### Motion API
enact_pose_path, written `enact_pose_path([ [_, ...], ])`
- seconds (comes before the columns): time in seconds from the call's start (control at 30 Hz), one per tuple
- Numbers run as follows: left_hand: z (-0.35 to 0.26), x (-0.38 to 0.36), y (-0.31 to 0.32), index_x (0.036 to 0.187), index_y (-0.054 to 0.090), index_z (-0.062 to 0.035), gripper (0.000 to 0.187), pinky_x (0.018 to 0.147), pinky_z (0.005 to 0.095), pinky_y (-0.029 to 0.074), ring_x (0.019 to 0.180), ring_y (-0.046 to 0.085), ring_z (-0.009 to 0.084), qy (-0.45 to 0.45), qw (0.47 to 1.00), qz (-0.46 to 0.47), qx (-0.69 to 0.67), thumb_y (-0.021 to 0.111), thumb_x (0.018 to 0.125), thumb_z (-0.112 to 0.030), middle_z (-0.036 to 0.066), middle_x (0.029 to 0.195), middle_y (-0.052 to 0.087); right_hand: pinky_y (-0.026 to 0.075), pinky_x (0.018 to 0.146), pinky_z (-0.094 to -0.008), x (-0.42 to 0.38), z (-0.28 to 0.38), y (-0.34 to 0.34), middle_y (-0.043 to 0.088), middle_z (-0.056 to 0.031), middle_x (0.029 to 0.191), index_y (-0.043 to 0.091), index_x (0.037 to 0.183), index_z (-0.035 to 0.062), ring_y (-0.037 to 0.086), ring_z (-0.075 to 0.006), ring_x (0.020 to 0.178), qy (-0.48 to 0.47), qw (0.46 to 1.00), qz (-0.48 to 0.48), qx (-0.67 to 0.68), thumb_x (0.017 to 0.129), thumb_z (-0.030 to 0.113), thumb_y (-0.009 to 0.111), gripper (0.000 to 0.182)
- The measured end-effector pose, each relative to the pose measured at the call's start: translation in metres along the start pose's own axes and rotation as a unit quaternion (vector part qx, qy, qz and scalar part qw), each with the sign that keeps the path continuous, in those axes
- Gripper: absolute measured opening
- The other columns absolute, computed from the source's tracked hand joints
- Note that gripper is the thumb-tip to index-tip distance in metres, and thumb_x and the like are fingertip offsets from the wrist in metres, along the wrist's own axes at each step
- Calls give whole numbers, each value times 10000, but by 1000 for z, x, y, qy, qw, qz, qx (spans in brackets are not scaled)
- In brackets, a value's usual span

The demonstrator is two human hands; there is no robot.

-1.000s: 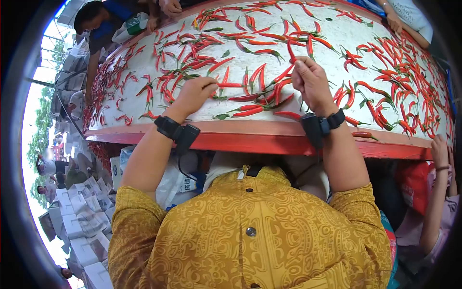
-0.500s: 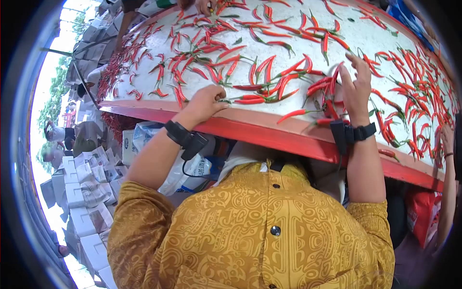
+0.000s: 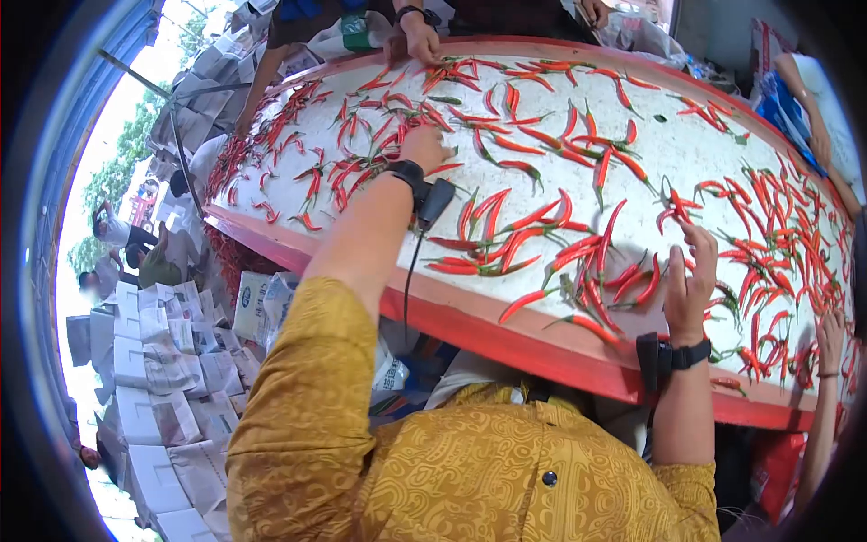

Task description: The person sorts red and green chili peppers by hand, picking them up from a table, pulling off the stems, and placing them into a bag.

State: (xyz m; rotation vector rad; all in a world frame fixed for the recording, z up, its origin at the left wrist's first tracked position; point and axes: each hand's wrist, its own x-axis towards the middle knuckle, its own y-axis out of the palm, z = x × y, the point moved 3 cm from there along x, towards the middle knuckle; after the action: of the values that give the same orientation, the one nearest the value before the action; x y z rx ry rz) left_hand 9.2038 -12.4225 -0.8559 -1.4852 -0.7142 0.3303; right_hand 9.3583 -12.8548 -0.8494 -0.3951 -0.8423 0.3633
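Red chili peppers with green stems [image 3: 519, 244] lie scattered over a white tabletop. My left hand [image 3: 423, 146] reaches across the table onto a cluster of chilies, its fingers partly spread; no chili shows in its grip. Nearer the front edge, my right hand [image 3: 691, 285] is raised with thumb and fingers apart. Just beyond its fingertips lies a small bunch of chilies [image 3: 675, 206]. To its left is a loose pile of chilies [image 3: 596, 271]. Both wrists wear black straps with small boxes, and a cable hangs from the left one.
The table has a raised red rim [image 3: 506, 334]. A co-worker's hand [image 3: 421, 41] touches chilies at the far edge; another person's hand [image 3: 829, 339] is among chilies at right. Paper-covered white boxes [image 3: 149, 397] are stacked at left. A red bag [image 3: 777, 470] sits below the table.
My left hand has moved from the front rim to the chilies farther back. My right hand has drawn away from the chili pile, slightly rightward and nearer me. The view has tilted up.
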Motion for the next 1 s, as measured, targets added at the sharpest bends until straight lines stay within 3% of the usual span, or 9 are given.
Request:
enact_pose_path([
  [0.2, -2, 9, 15, 813, 647, -25, 244, 688, 376, 478, 738, 623, 285, -25, 994, 104, 3, 671, 734, -255, 153, 781, 642, 422, 842, -352, -3, -22, -22, 522, -147, 1075, 524, 1102, 1, 509, -257, 980, 12, 999, 5, 30, 853, 89, 509, 264],
  [0.27, -15, -11, -13, 861, 616, 1, 243, 703, 392, 475, 783, 603, 323, -50, 984, -41, -168, 627, 772, -224, 184, 820, 628, 424, 837, -346, -2, -30, -32, 523, -139, 1078, 524, 1102, 4, 512, -245, 970, 1, 999, -1, 40, 860, 99, 508, 260],
  [0.33, -20, -40, -46, 917, 595, 8, 221, 651, 323, 462, 714, 598, 202, -78, 942, -65, -320, 599, 810, -185, 119, 768, 618, 421, 818, -326, -4, -38, -43, 529, -116, 1071, 525, 1100, 13, 517, -217, 936, 12, 998, -5, 55, 861, 96, 505, 254],
  [0.5, 19, -190, -118, 976, 608, 15, 235, 621, 231, 433, 686, 516, 89, -144, 911, -137, -361, 601, 826, -165, 15, 796, 598, 444, 722, -281, 0, -61, -73, 541, -110, 991, 543, 1070, -15, 547, -169, 828, 13, 993, -58, 103, 841, 29, 499, 238],
  [0.57, 23, -262, -140, 964, 611, 25, 231, 624, 229, 427, 659, 512, 94, -249, 930, -65, -264, 591, 832, -163, 23, 754, 587, 453, 755, -285, 1, -73, -86, 552, -98, 1016, 540, 1090, -13, 552, -167, 861, 58, 983, -67, 158, 841, 41, 514, 256],
  [0.73, 120, -409, -74, 874, 629, -17, 240, 702, 393, 460, 774, 616, 300, -225, 961, 150, -62, 643, 701, -182, 160, 859, 643, 440, 719, -218, 11, -64, -140, 564, -57, 1001, 549, 1090, -6, 540, -95, 819, 86, 950, -72, 292, 842, 69, 540, 259],
  [0.83, 68, -410, -73, 852, 646, -12, 195, 653, 343, 468, 720, 617, 251, -133, 979, 155, -5, 632, 719, -154, 160, 816, 639, 426, 662, -206, 17, -68, -165, 563, -46, 957, 568, 1078, 10, 526, -80, 763, 59, 961, -45, 267, 840, 72, 537, 248],
  [0.9, 32, -367, -90, 947, 646, -30, 239, 730, 348, 481, 786, 635, 258, -168, 978, 12, 123, 663, 740, -148, 134, 880, 651, 432, 642, -212, 16, -77, -168, 581, -35, 847, 597, 1025, 15, 530, -81, 726, 88, 965, 7, 247, 841, 98, 549, 207],
  [1.0, -120, -293, -109, 938, 637, -17, 194, 690, 272, 476, 736, 609, 156, -112, 973, -53, -193, 620, 811, -164, 90, 837, 641, 455, 663, -244, 6, -77, -149, 618, -54, 813, 623, 941, 18, 575, -123, 756, 69, 969, 165, 169, 836, 104, 563, 149],
])
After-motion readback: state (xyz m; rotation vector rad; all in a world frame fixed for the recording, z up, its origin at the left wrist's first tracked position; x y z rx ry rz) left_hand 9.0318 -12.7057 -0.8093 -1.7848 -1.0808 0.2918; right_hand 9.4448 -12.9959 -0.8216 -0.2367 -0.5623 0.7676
